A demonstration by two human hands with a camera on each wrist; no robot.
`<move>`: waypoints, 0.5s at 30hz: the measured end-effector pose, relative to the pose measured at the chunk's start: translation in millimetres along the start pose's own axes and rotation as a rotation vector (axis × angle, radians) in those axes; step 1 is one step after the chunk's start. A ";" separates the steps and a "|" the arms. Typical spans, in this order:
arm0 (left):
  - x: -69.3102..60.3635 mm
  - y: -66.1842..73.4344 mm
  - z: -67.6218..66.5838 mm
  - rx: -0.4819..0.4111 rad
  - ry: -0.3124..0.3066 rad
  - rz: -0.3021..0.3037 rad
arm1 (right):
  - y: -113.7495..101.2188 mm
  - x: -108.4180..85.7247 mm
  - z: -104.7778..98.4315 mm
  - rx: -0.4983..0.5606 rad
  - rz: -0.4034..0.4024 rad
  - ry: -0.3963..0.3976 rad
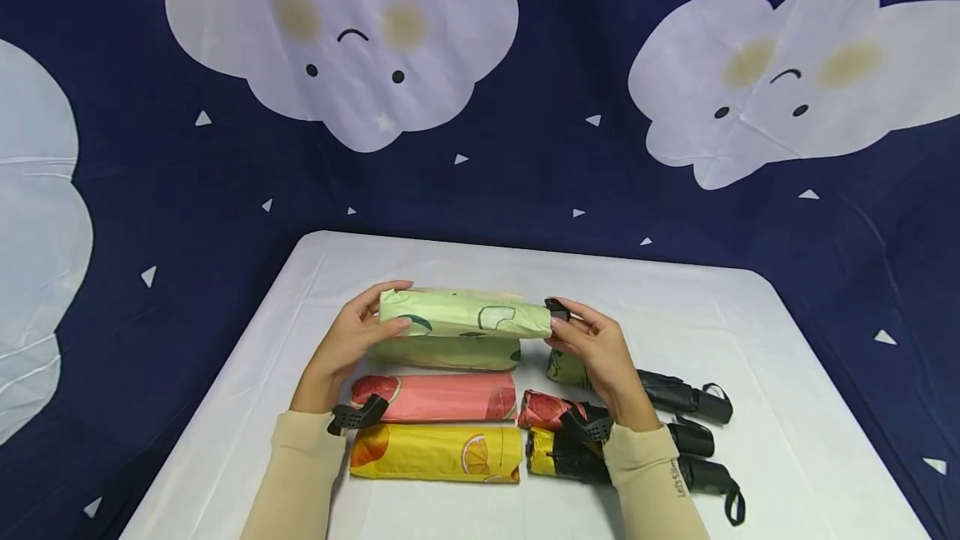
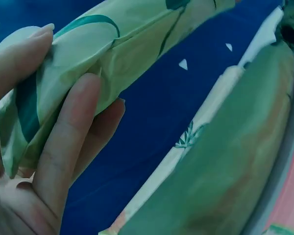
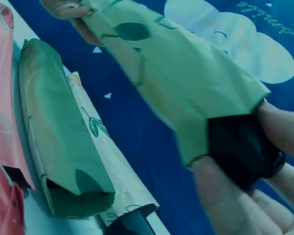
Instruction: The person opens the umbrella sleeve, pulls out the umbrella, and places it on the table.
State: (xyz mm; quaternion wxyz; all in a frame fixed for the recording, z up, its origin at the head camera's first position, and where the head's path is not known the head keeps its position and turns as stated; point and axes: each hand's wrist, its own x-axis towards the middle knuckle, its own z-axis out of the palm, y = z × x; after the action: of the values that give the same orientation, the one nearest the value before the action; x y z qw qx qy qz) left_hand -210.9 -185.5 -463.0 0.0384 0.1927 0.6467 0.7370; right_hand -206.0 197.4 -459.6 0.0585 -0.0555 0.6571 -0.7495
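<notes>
Both hands hold up a folding umbrella in a light green sleeve [image 1: 457, 313], roughly level above the table. My left hand [image 1: 356, 336] grips the sleeve's far left end between thumb and fingers. At the right end, my right hand [image 1: 596, 348] pinches the black handle [image 3: 237, 147], which sticks out of the sleeve's mouth. Just below lies a darker green sleeve [image 1: 446, 353]; its near end gapes in the right wrist view. Beyond that one rests a cream sleeve [image 3: 112, 152] with a black handle end showing, mostly hidden in the head view.
Nearer on the white table [image 1: 750, 332] lie a pink watermelon sleeve [image 1: 457, 397] and a yellow orange-print sleeve [image 1: 427, 453]. To their right are folded umbrellas: green [image 1: 675, 394], red [image 1: 543, 409] and yellow [image 1: 542, 450], with black handles, partly behind my right arm.
</notes>
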 end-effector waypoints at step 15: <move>0.9 -4.7 2.3 0.032 0.056 -0.047 | -1.8 1.1 -1.1 0.064 0.125 0.137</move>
State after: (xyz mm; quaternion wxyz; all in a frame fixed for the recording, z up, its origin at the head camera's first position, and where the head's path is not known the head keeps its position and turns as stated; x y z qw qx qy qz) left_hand -211.9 -182.3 -467.1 0.0345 0.1570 0.6637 0.7306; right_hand -207.3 198.6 -457.9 0.0618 0.0391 0.6374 -0.7671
